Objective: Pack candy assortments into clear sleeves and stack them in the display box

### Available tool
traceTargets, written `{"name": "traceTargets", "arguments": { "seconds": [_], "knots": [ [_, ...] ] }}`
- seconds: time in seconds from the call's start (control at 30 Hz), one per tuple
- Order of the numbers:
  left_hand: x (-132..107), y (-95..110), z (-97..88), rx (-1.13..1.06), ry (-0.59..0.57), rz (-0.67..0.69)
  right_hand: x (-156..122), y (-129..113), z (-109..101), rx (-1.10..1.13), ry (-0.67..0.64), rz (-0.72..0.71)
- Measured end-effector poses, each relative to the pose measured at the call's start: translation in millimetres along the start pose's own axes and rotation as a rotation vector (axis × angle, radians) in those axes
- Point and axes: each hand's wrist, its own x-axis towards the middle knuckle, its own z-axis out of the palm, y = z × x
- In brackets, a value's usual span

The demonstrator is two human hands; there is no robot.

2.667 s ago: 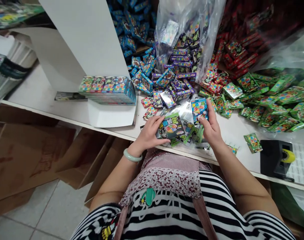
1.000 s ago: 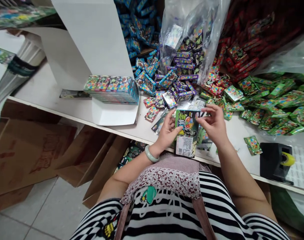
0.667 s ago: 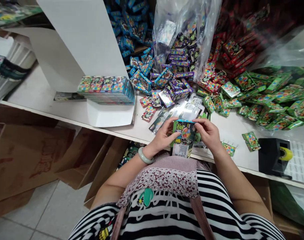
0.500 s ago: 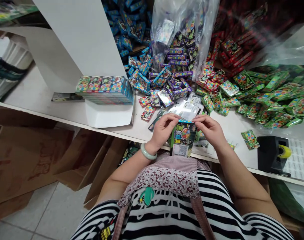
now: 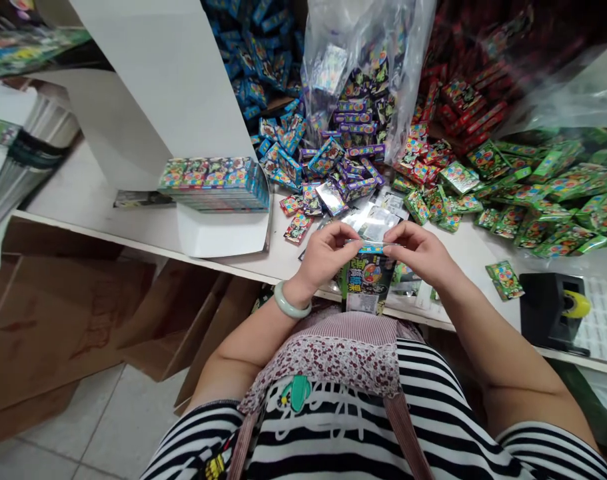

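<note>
A clear pouch [image 5: 366,280] filled with small colourful packets hangs upright at the table's front edge, above my lap. My left hand [image 5: 324,252] pinches its top left corner. My right hand [image 5: 417,248] pinches its top right corner. Both hands are closed on the pouch's top strip, thumbs toward each other. A pale green bangle [image 5: 290,305] circles my left wrist. More flat clear pouches [image 5: 378,220] lie on the white table [image 5: 83,193] just beyond my hands.
Heaps of small packets cover the far table: blue [image 5: 283,143], purple in a clear bag [image 5: 363,113], red [image 5: 448,113], green [image 5: 548,193]. A neat packed stack [image 5: 213,181] sits on white card at left. A black tape dispenser [image 5: 553,312] stands at right. Cardboard boxes [image 5: 58,313] lie below.
Earlier my hands held a pouch flat and a blue packet. The pouch now stands upright, both hands have risen to its top edge and pinch it together.
</note>
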Motion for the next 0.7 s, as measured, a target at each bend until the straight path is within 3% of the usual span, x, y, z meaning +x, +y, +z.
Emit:
{"name": "traceTargets", "arguments": {
  "seconds": [0.13, 0.27, 0.4, 0.5, 0.6, 0.7],
  "knots": [
    [0, 1, -7.9, 0.053, -0.099, 0.125, -1, -4, -5, -0.084, -0.055, -0.066],
    [-8, 0, -19.2, 0.120, -0.225, 0.260, -15, -2, -10, -0.269, -0.115, -0.304],
    [-12, -5, -21.0, 0.160, -0.240, 0.298, -25, 10, -2, -0.393, -0.027, -0.467],
    [-10, -8, -17.2, 0.181, -0.208, 0.308, -25, 17, 2, -0.314, 0.040, -0.354],
    [-6, -7, -15.0, 0.202, -0.230, 0.329, -23, 13, 1, -0.203, 0.030, -0.223],
    [-5, -6, -15.2, 0.222, -0.245, 0.336, -22, 3, -4, -0.279, 0.019, -0.227]
  ]
}}
